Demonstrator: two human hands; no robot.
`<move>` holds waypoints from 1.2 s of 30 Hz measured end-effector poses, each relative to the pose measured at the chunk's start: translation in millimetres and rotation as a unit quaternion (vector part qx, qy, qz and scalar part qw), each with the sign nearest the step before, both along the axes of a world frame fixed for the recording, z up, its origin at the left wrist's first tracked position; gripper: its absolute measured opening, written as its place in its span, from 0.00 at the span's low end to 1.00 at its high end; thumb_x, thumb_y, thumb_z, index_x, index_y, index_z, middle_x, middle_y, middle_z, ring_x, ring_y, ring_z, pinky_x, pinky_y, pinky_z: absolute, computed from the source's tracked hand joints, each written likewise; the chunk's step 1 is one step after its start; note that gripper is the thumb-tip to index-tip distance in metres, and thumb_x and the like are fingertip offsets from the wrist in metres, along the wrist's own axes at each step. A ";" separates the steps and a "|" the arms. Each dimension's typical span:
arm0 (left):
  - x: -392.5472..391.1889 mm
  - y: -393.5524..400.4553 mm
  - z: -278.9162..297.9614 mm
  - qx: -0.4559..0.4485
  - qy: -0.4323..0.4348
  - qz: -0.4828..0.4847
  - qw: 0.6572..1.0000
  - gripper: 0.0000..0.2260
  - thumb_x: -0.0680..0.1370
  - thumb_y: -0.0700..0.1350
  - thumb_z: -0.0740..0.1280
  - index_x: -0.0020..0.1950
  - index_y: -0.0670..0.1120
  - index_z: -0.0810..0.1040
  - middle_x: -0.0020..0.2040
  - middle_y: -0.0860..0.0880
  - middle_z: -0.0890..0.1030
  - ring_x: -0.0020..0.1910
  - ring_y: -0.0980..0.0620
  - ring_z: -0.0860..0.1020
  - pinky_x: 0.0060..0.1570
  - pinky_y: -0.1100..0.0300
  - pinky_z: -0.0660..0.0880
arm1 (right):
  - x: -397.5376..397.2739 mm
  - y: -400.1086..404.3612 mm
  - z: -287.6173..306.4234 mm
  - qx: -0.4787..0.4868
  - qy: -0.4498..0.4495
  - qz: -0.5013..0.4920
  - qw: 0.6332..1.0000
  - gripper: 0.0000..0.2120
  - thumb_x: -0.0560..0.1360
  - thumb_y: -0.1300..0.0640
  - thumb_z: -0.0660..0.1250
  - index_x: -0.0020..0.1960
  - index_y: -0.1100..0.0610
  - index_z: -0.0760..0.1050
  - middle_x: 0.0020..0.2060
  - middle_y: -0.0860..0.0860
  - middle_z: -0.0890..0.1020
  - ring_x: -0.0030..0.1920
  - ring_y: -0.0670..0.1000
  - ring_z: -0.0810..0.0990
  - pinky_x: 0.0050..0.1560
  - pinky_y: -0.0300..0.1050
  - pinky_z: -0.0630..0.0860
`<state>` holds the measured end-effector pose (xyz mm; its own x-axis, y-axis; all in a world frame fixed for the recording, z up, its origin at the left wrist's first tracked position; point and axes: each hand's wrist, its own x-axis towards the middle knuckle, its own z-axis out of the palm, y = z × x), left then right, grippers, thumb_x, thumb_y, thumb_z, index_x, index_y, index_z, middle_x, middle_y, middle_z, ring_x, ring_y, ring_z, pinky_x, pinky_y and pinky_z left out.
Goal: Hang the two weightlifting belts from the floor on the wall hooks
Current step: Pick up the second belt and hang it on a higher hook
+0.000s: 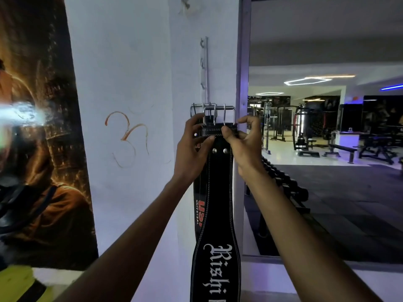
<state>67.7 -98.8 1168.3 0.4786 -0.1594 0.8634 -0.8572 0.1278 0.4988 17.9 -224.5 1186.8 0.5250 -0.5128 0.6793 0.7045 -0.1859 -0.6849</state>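
Note:
A black weightlifting belt with white gothic lettering (219,192) hangs straight down against the white wall pillar, its steel buckle (219,115) uppermost. My left hand (193,147) and my right hand (242,139) both pinch the strap just below that buckle. Behind it hangs a second black belt with a red logo (199,208), its own buckle (196,109) peeking out at upper left. A vertical metal hook rail (205,68) with several hooks runs up the wall above the buckles. Whether the front buckle sits on a hook is hidden.
A large dark poster (41,138) covers the wall to the left. To the right a wall mirror (327,171) reflects the gym floor, benches, machines and a dumbbell rack (283,184). A small bracket (185,6) sits high on the pillar.

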 end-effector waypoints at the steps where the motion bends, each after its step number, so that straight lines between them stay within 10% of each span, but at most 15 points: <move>1: 3.5 -4.0 4.4 0.001 -0.004 0.008 1.000 0.23 0.81 0.37 0.68 0.75 0.47 0.67 0.62 0.49 0.80 0.53 0.69 0.81 0.51 0.69 0.78 | 2.5 -3.7 3.7 -0.018 -0.006 -0.015 1.000 0.17 0.74 0.63 0.73 0.58 0.57 0.68 0.38 0.55 0.82 0.34 0.50 0.82 0.31 0.43 0.78; 6: 29.6 -17.6 24.4 -0.022 -0.005 0.069 0.997 0.17 0.81 0.46 0.68 0.71 0.52 0.77 0.60 0.52 0.81 0.54 0.48 0.84 0.51 0.47 0.83 | 23.7 -20.7 18.6 -0.110 -0.020 0.007 0.994 0.16 0.77 0.61 0.70 0.63 0.52 0.75 0.50 0.46 0.83 0.45 0.45 0.84 0.35 0.40 0.81; 9: 48.9 -21.8 31.9 -0.024 -0.006 0.098 0.995 0.14 0.80 0.46 0.70 0.67 0.51 0.80 0.58 0.54 0.81 0.55 0.49 0.84 0.56 0.51 0.82 | 45.2 -24.9 25.9 -0.104 -0.009 0.018 0.994 0.13 0.78 0.60 0.69 0.62 0.53 0.79 0.53 0.50 0.84 0.53 0.49 0.84 0.45 0.38 0.80; 20: 167.8 -41.0 80.8 -0.038 -0.033 0.022 0.998 0.13 0.77 0.41 0.73 0.61 0.46 0.84 0.60 0.48 0.86 0.55 0.50 0.85 0.62 0.52 0.80 | 155.0 -34.9 62.3 -0.091 -0.026 -0.042 0.995 0.10 0.76 0.61 0.69 0.49 0.47 0.81 0.46 0.56 0.86 0.48 0.56 0.85 0.30 0.34 0.76; 36: 263.2 -85.2 188.4 -0.157 -0.060 0.002 0.986 0.06 0.76 0.42 0.72 0.53 0.48 0.81 0.50 0.51 0.85 0.46 0.52 0.85 0.49 0.51 0.84 | 248.7 -53.6 164.3 -0.081 -0.109 -0.087 0.987 0.07 0.74 0.61 0.71 0.49 0.51 0.83 0.42 0.54 0.86 0.44 0.57 0.85 0.27 0.32 0.74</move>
<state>331.0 -184.0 1356.6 0.3698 0.1254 0.9206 -0.9085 0.2566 0.3300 266.6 -278.1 1351.0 0.2708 -0.4574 0.8470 0.7792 -0.4125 -0.4719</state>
